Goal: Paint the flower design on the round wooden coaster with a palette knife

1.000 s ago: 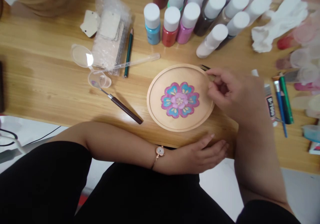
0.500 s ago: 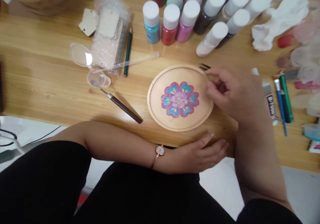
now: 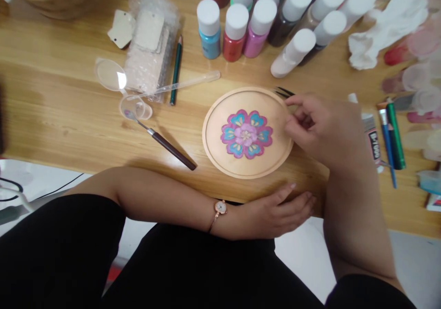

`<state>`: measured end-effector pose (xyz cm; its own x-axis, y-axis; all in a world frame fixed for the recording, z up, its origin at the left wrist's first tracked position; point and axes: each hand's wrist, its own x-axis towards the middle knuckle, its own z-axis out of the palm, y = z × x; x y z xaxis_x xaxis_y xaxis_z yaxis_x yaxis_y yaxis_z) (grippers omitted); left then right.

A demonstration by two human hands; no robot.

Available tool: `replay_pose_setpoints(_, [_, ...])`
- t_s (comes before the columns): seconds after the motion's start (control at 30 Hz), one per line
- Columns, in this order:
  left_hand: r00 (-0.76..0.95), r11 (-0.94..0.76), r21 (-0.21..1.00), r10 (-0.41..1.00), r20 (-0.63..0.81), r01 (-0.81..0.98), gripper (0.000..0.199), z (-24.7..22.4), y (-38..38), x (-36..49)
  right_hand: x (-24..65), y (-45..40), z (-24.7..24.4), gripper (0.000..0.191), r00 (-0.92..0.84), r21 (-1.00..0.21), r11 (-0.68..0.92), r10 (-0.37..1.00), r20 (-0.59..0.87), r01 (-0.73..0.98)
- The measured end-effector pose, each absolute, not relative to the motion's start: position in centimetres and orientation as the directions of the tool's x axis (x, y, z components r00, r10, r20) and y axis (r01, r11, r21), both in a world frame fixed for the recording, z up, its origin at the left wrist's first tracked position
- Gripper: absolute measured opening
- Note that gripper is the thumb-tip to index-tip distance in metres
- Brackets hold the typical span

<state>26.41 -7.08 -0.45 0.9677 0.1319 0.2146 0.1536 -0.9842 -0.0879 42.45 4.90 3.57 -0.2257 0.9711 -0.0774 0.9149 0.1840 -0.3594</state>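
Note:
A round wooden plate (image 3: 216,155) with a raised rim lies in front of me. A painted flower (image 3: 246,134) in magenta, blue and pink fills its middle. My right hand (image 3: 312,127) is at the plate's right edge, fingers curled and thumb on the rim; the fingertips underneath are hidden. Two dark prongs, like tweezer tips (image 3: 284,92), stick out just behind that hand. My left hand (image 3: 275,210) rests at the table's front edge below the plate, palm down, fingers stretched out and holding nothing.
Paint bottles (image 3: 236,33) with white caps crowd the back. To the left are a brown-handled tool (image 3: 172,150), a plastic dropper (image 3: 193,81), small cups (image 3: 136,108), a pencil (image 3: 176,70) and a bubble-wrap pack (image 3: 148,61). A glue tube (image 3: 373,141) and brush (image 3: 387,146) lie right.
The plate has turned slightly clockwise under my right hand, and its flower with it. My left hand stays where it was. The whole view has shifted a little.

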Motion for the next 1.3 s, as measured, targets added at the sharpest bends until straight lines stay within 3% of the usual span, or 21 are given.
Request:
replay_pose_setpoints(0.47, [0.974,-0.988,-0.077,0.115,0.194,0.133,0.051,-0.3,-7.0,26.5,42.9,5.0,3.2,0.029,-0.243,-0.452,0.168,0.964,-0.112,0.876])
replay_pose_setpoints(0.97, [0.914,-0.971,-0.073,0.186,0.361,0.227,0.044,-1.5,-7.5,26.6,41.9,5.1,3.8,0.033,-0.234,-0.388,0.181,0.968,-0.095,0.904])
replay_pose_setpoints(1.13, [0.881,-0.964,-0.071,0.202,0.427,0.255,0.043,-2.4,-7.8,26.9,41.2,4.9,4.5,0.021,-0.087,-0.356,0.025,0.983,-0.159,0.934])
replay_pose_setpoints(1.3, [0.871,-0.962,-0.09,0.192,0.453,0.259,0.046,-3.2,-7.8,27.0,40.9,4.6,5.4,0.017,0.049,-0.351,-0.08,0.994,-0.096,0.933])
